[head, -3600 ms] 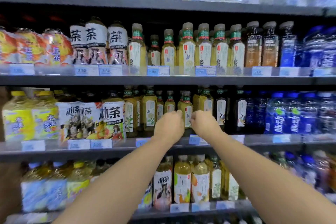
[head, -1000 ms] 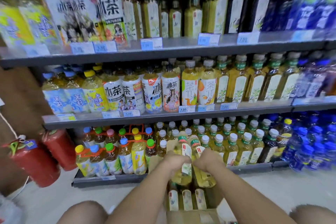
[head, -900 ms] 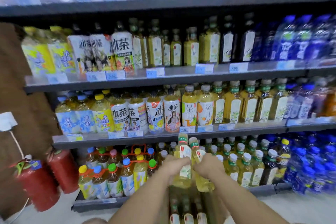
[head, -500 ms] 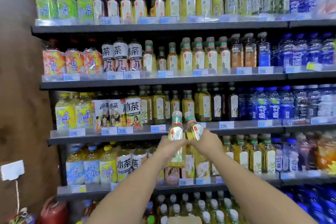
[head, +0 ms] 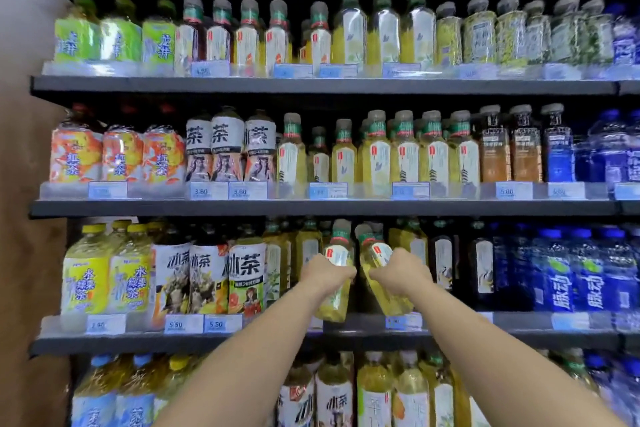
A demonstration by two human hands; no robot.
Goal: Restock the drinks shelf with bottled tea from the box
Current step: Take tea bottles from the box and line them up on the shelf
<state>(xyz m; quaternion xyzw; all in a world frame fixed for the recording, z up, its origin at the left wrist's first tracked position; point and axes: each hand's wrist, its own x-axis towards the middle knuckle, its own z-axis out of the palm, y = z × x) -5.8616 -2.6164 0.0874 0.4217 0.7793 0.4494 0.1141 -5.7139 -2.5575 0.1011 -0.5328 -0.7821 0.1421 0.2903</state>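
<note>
Glossy clear plastic tea bottles point(head: 334, 274), matt dark shelf point(head: 311, 206)

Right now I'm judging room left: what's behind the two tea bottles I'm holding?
A dark shelf gap, flanked by standing yellow tea bottles. The held bottles, left hand and right hand cover its back.

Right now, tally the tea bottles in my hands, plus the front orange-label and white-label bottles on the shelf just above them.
Held tea bottles: 2, one in the left hand, one in the right hand
Orange-label bottles: 3
White-label bottles: 3
Total: 8
</note>
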